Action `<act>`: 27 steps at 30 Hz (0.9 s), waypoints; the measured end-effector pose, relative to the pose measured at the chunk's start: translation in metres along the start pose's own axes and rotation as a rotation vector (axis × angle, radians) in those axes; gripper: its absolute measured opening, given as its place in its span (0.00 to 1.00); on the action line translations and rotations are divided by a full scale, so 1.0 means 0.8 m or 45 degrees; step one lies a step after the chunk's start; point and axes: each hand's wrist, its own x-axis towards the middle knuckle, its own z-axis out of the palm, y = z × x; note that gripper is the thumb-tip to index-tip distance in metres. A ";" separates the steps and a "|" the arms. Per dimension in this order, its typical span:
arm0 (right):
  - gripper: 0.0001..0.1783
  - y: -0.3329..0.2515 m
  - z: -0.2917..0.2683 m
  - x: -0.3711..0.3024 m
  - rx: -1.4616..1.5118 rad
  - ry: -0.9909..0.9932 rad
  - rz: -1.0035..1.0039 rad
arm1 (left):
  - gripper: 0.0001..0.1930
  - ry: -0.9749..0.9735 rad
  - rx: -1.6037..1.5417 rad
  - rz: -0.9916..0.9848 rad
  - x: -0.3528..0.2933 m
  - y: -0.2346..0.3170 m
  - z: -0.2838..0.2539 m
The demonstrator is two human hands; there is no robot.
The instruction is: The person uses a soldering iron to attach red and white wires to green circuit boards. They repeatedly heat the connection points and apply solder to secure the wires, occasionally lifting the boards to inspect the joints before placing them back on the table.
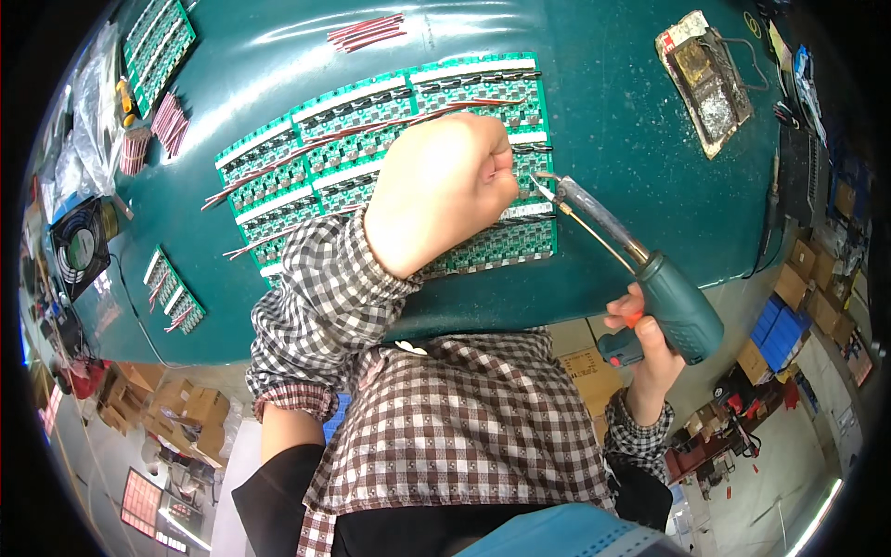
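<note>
Green circuit boards (506, 249) lie side by side in a panel on the table, with rows of small parts and white strips. Long red and black wires (357, 135) stretch across them. My left hand (445, 186) is closed above the panel's right half, fingers pinched together. Whatever it may hold is hidden by the fingers. With my right hand (654, 348) I grip a dark green soldering gun (682, 311) by its handle, a finger at the red trigger. The gun's metal tip (543, 184) points at the boards close beside my left fingertips; contact cannot be told.
A bundle of red wires (367, 33) lies at the far side. On the left are more wire bundles (170, 125), separate circuit boards (174, 292) and a small black fan (82, 243). A soiled soldering stand (710, 88) sits at the far right on the green table (640, 139).
</note>
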 end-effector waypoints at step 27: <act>0.23 -0.002 0.002 0.000 -0.173 -0.081 0.020 | 0.03 0.022 0.059 0.045 0.002 0.004 0.004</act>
